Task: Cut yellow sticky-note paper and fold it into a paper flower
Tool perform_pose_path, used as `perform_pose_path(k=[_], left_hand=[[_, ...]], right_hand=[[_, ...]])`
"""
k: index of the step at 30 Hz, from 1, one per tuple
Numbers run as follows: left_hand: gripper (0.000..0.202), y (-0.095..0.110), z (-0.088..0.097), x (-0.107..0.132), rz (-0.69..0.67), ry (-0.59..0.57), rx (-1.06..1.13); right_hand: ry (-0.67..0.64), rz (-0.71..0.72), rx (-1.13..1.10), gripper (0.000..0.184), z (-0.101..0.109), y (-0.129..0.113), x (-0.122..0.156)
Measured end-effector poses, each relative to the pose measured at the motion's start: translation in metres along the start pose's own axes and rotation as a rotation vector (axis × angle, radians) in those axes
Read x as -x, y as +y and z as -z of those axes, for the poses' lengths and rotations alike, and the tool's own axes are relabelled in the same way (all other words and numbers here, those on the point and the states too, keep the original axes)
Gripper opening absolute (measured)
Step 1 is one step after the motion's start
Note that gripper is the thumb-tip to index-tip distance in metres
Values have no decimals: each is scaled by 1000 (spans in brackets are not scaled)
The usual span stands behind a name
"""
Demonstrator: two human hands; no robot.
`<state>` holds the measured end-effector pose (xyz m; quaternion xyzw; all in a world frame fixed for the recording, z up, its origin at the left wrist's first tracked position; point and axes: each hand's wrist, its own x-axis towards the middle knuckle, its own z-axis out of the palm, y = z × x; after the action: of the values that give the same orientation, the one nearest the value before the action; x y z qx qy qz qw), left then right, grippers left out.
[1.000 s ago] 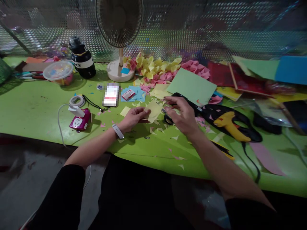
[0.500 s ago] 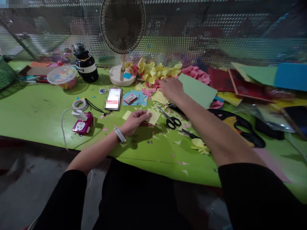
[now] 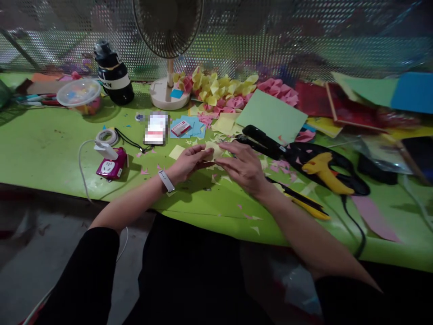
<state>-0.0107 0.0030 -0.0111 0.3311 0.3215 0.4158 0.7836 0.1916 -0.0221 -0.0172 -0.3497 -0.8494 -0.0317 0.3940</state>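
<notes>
My left hand (image 3: 192, 161) pinches a small sheet of pale yellow paper (image 3: 216, 152) above the table, thumb on top. At the sheet's right edge is my right hand (image 3: 244, 167), its fingers stretched out and apart, the tips at or just touching the paper. Another pale yellow square (image 3: 176, 152) lies by my left hand. Under and around both hands are paper scraps (image 3: 226, 179). The scissors are hidden behind my right hand. A yellow-handled cutter (image 3: 311, 206) lies under my right forearm.
Beyond my hands are a phone (image 3: 156, 128), blue papers with a small red-and-white box (image 3: 181, 128), a green sheet (image 3: 272, 115) and folded yellow paper pieces (image 3: 219, 88). A fan (image 3: 169, 95) and bottle (image 3: 115, 79) stand behind. Right: a yellow glue gun (image 3: 329, 174). Left: a purple socket block (image 3: 111, 167).
My right hand has come back from the paper pile at the rear to the yellow sheet in my left hand. The view has shifted slightly, and the glue gun is now uncovered.
</notes>
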Motion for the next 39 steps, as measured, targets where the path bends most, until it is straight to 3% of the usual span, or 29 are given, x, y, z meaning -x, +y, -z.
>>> perform_pose_path(k=[3, 7, 11, 15, 21, 24, 31, 39], left_hand=[[12, 1, 0, 1, 33, 23, 47], [11, 1, 0, 2, 54, 33, 43], [14, -2, -1, 4, 40, 4, 50], [16, -2, -3, 5, 39, -61, 43], [27, -1, -4, 6, 0, -96, -8], [40, -3, -4, 7, -56, -120, -121], [43, -5, -4, 8, -54, -86, -253], [44, -4, -3, 7, -58, -115, -243]], right_hand=[[53, -68, -78, 22, 0, 4, 0], [-22, -6, -92, 51, 4, 11, 3], [65, -36, -112, 22, 5, 9, 5], [186, -215, -263, 6, -1, -3, 5], [241, -544, -539, 14, -10, -12, 9], [220, -629, -568, 18, -11, -13, 10], [222, -666, -684, 17, -11, -16, 10], [214, -659, -639, 17, -11, -16, 9]])
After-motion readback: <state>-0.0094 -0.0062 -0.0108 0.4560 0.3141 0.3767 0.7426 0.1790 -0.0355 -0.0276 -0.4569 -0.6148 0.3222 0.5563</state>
